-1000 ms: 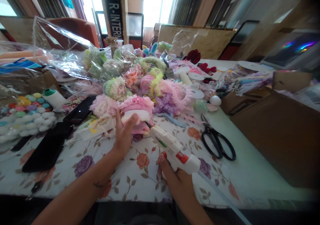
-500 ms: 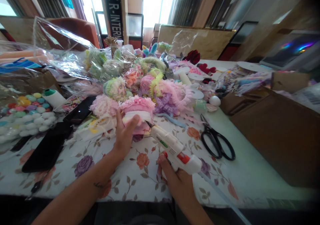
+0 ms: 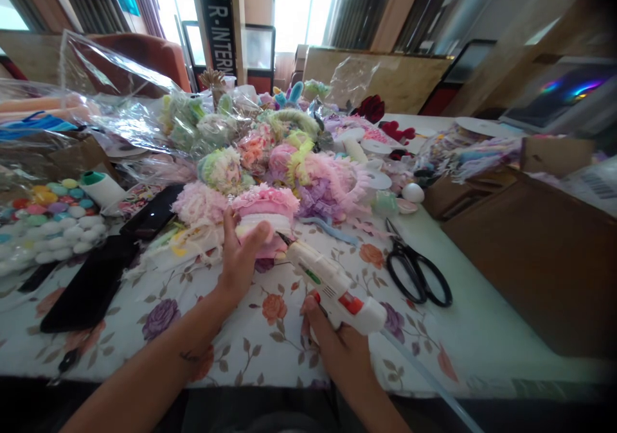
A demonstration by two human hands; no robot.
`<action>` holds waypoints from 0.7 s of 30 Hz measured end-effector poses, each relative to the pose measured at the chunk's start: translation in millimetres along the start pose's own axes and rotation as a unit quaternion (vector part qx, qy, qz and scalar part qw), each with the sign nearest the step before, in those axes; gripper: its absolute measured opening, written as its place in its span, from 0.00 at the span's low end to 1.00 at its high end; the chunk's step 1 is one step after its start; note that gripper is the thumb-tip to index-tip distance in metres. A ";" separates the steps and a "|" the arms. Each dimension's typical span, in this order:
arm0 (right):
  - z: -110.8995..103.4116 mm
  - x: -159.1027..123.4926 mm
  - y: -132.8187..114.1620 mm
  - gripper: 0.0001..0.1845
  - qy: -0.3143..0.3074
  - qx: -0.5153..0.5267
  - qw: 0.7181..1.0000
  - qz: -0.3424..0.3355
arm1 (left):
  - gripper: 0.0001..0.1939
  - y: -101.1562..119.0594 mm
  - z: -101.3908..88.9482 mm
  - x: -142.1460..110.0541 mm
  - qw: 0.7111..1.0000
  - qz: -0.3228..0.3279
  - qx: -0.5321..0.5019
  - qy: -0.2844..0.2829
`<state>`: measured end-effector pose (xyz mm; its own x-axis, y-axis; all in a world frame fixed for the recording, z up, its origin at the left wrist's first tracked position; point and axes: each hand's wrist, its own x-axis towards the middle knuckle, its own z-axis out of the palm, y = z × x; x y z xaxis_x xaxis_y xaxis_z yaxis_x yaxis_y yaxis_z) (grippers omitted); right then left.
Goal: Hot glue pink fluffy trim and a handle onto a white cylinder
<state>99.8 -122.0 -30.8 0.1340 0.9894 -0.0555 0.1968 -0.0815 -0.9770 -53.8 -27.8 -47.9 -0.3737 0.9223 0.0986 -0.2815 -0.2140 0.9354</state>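
Observation:
My left hand is closed around the left side of a pink, ruffle-topped piece with a white band across its middle. The thumb lies over its front and the other fingers are partly hidden. In my right hand is a white hot glue gun with red and green parts, a finger near its red trigger. The gun's dark nozzle points up and left, at the lower front of the pink piece; I cannot tell if it touches. A long translucent glue stick trails from the gun's back.
Black-handled scissors lie right of the glue gun, before a cardboard box. Yarn and lace trims pile up behind the hands. Two dark phones and a bag of coloured pompoms lie on the left.
The glue gun's tip has shifted very slightly left along the pink piece. Both hands keep the same hold.

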 end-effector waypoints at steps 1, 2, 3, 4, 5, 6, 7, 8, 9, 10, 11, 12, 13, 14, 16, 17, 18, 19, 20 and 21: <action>0.1 -0.2 0.2 0.25 0.000 -0.004 1.000 -0.005 | 0.40 -0.3 -0.2 0.1 1.000 0.000 0.000 0.000; 0.3 -0.4 0.3 0.26 -0.001 -0.008 1.000 -0.010 | 0.41 -0.7 -0.5 0.3 1.000 0.001 0.000 0.000; 0.5 -0.6 0.4 0.26 0.000 -0.012 1.000 -0.012 | 0.41 -1.0 -0.8 0.5 1.000 0.001 0.001 -0.001; 0.7 -0.7 0.4 0.26 0.002 -0.015 1.000 -0.012 | 0.42 -1.2 -1.0 0.7 1.000 0.001 0.001 -0.001; 1.0 -0.8 0.4 0.26 0.005 -0.015 1.000 -0.010 | 0.42 -1.1 -1.2 0.9 1.000 0.000 0.001 -0.003; 1.1 -0.8 0.3 0.26 0.007 -0.014 1.000 -0.008 | 0.42 -0.9 -1.2 1.0 1.000 -0.001 0.001 -0.005; 1.2 -0.8 0.1 0.26 0.009 -0.010 1.000 -0.007 | 0.42 -0.4 -1.0 1.0 1.000 -0.002 0.000 -0.006; 1.2 -0.6 0.0 0.25 0.010 -0.006 1.000 -0.007 | 0.42 0.2 -0.7 1.0 1.000 -0.003 -0.001 -0.008; 1.2 -0.5 0.0 0.25 0.009 -0.003 1.000 -0.007 | 0.42 0.9 -0.2 1.0 1.000 -0.003 -0.001 -0.009; 1.1 -0.3 0.0 0.24 0.008 0.000 1.000 -0.007 | 0.42 1.5 0.2 0.9 1.000 -0.002 -0.001 -0.010; 0.9 -0.2 0.1 0.25 0.005 0.001 1.000 -0.006 | 0.42 2.0 0.7 0.8 1.000 0.000 -0.001 -0.010; 0.7 -0.2 0.4 0.25 0.003 0.000 1.000 -0.005 | 0.42 2.3 1.1 0.7 1.000 0.002 -0.001 -0.010; 0.5 -0.2 0.8 0.25 0.000 -0.003 1.000 -0.005 | 0.42 2.4 1.3 0.6 1.000 0.003 -0.002 -0.009; 0.4 -0.2 1.2 0.25 -0.002 -0.007 1.000 -0.007 | 0.42 2.2 1.4 0.5 1.000 0.003 -0.002 -0.008; 0.1 -0.5 2.1 0.26 -0.005 -0.016 1.000 -0.012 | 0.42 1.3 0.9 0.5 1.000 0.004 -0.003 -0.004; 0.0 -0.7 2.3 0.26 -0.006 -0.019 1.000 -0.011 | 0.42 0.6 0.5 0.6 1.000 0.003 -0.003 -0.004; -0.1 -0.9 2.4 0.27 -0.006 -0.020 1.000 -0.008 | 0.42 0.0 0.1 0.8 1.000 0.003 -0.002 -0.003; -0.1 -1.1 2.4 0.27 -0.005 -0.021 1.000 -0.002 | 0.42 -0.6 -0.3 1.1 1.000 0.002 -0.002 -0.002; -0.1 -1.3 2.2 0.28 -0.005 -0.020 1.000 0.005 | 0.42 -1.1 -0.7 1.5 1.000 0.000 -0.002 -0.002; 0.0 -1.4 2.1 0.28 -0.005 -0.019 1.000 0.010 | 0.42 -1.5 -1.0 1.9 1.000 -0.003 -0.003 -0.003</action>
<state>100.0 -123.6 -32.8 0.1286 0.9887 -0.0767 0.2319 -0.1052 -0.9670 -54.9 -26.1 -49.4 -0.3675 0.9251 0.0952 -0.2880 -0.2106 0.9342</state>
